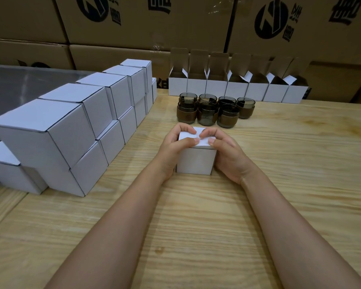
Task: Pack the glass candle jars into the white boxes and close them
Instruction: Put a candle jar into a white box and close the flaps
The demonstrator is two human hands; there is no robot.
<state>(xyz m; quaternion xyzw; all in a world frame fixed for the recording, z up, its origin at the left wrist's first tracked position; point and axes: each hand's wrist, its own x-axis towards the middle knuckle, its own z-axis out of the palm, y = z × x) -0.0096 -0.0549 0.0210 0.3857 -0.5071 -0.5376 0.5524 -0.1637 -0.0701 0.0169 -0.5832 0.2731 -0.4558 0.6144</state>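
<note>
A small white box point(196, 161) stands on the wooden table in the middle of the view. My left hand point(173, 149) grips its left side, thumb on the lid and fingers curled over the far edge. My right hand point(225, 151) grips its right side the same way, thumb pressing the lid's front edge. The lid lies flat on top. Behind it stand several dark smoky glass candle jars point(215, 110) with brown bands, grouped in two rows. Whatever is inside the held box is hidden.
A row of several open white boxes point(236, 90) with raised flaps lines the back of the table. Closed white boxes point(71, 130) are stacked two high along the left. Large brown cartons point(146, 24) form a wall behind. Bare wood point(196, 236) lies between my forearms.
</note>
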